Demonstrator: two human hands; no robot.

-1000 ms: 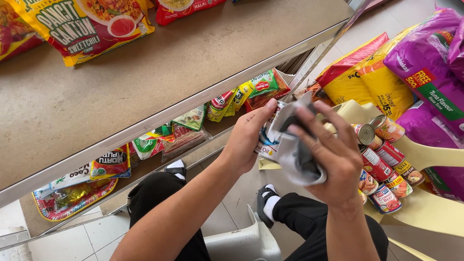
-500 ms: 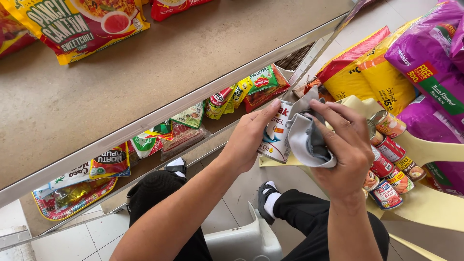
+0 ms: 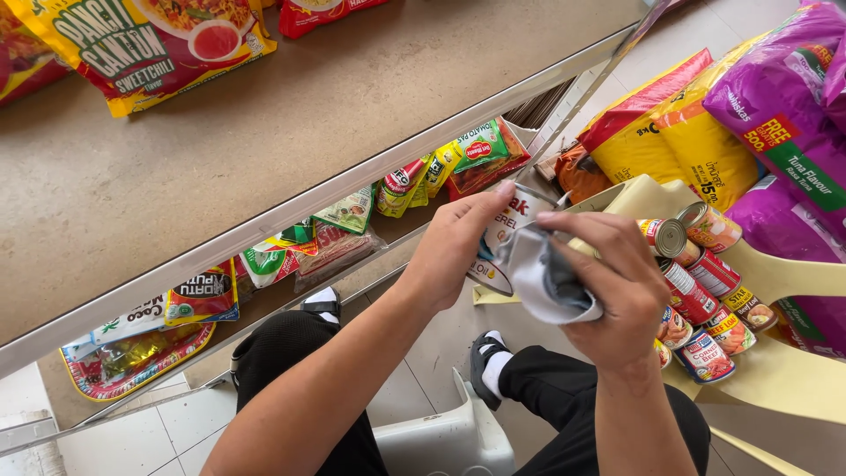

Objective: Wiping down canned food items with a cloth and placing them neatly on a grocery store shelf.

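Note:
My left hand grips a tin can with a white and red label, held tilted in front of me. My right hand is closed on a crumpled grey-white cloth pressed against the can's side. Both hands hover over my lap, just below the edge of a beige shelf. My legs in black trousers and a white plastic stool show beneath.
Several small tins lie on a pale yellow chair seat at the right. Big yellow and purple bags stand behind them. Noodle packs rest on the shelf top; sauce pouches fill the lower shelf.
The cloth in my right hand has slid along the can, and the can has turned a little in my left hand. Both hands stay in the same spot.

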